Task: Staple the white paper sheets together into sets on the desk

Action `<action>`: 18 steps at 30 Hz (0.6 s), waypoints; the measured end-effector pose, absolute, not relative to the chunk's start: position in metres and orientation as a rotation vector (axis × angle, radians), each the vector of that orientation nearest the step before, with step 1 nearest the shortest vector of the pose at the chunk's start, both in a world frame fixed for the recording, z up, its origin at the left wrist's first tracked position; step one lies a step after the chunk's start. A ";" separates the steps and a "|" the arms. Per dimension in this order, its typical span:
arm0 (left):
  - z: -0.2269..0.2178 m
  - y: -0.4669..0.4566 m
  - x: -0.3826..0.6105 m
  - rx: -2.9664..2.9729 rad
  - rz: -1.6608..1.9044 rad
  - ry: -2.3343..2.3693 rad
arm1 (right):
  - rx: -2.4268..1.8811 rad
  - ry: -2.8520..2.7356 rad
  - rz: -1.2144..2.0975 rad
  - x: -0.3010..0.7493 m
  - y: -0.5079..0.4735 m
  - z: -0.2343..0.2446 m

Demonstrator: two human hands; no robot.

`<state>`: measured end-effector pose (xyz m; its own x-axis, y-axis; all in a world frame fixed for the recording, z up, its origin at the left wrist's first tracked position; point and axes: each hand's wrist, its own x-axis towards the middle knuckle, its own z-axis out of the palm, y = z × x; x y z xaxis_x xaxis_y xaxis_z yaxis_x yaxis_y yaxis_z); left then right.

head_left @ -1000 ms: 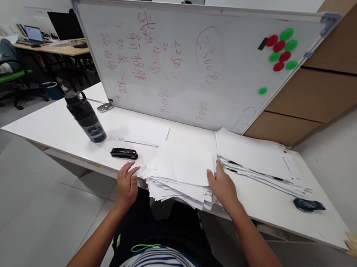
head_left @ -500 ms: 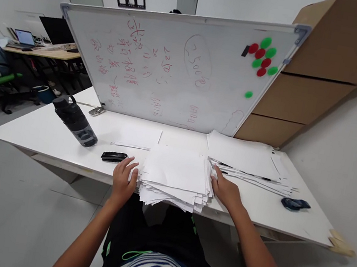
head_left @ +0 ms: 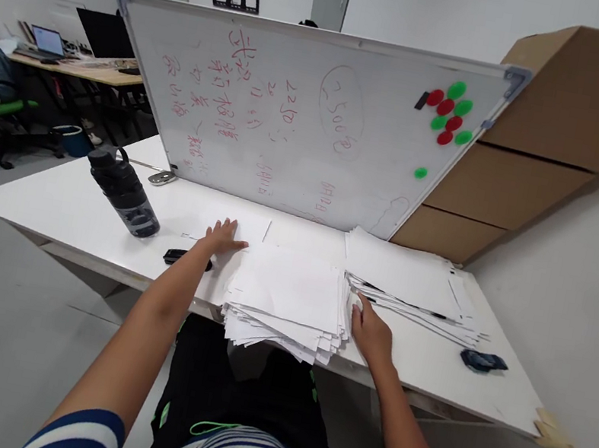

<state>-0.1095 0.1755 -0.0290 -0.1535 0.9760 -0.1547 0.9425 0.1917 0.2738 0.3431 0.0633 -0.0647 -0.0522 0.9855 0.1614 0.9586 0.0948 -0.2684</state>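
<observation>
A thick, uneven stack of white paper [head_left: 288,288] sits at the table's front edge and juts slightly past it. My left hand [head_left: 223,236] is open, fingers spread, over the white sheets lying flat behind and left of the stack. Under my left forearm a black stapler [head_left: 175,256] is partly hidden. At the stack's right side, my right hand [head_left: 372,335] rests its fingers against the paper edges, thumb and forefinger apart. A second, fanned pile of paper [head_left: 407,270] lies further right, some sheets with black edges.
A dark water bottle [head_left: 125,193] stands on the white table [head_left: 47,210] at left. Behind it leans a whiteboard [head_left: 295,115] with round magnets. Cardboard boxes [head_left: 537,189] are stacked at back right. A dark blue object [head_left: 482,361] lies near the right end.
My left hand has moved from the stack's front left side forward, onto the sheets behind, its forearm now crossing the stapler. My right hand stays at the stack's right edge.
</observation>
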 end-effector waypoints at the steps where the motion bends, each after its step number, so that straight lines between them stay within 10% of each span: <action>1: -0.034 0.177 -0.110 1.801 0.159 2.189 | -1.935 -2.067 0.139 0.344 0.063 -0.065; 18: -0.020 0.188 -0.129 1.902 -0.033 2.361 | -2.045 -2.008 0.287 0.345 0.068 -0.069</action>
